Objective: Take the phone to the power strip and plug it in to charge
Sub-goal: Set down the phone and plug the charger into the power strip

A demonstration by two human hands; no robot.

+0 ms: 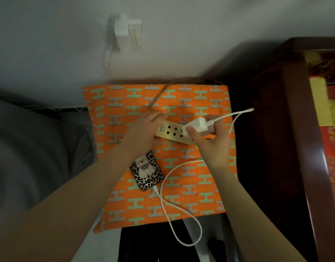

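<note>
A gold power strip [173, 132] lies across the orange patterned cushion [196, 186]. My left hand [144, 133] grips its left end and holds it down. My right hand [212, 140] pinches a white charger block [197, 126] that sits tilted over the strip's right sockets; whether its prongs are in I cannot tell. A white cable [162, 197] runs from the block in a loop down to the phone [146, 170], which lies face down in a leopard-print case with a cat picture, just below my left wrist.
A dark wooden cabinet [287, 129] stands close on the right. A wall outlet with a white adapter [125, 33] is above. Grey fabric [30, 148] lies on the left. The strip's brown cord [159, 95] trails toward the wall.
</note>
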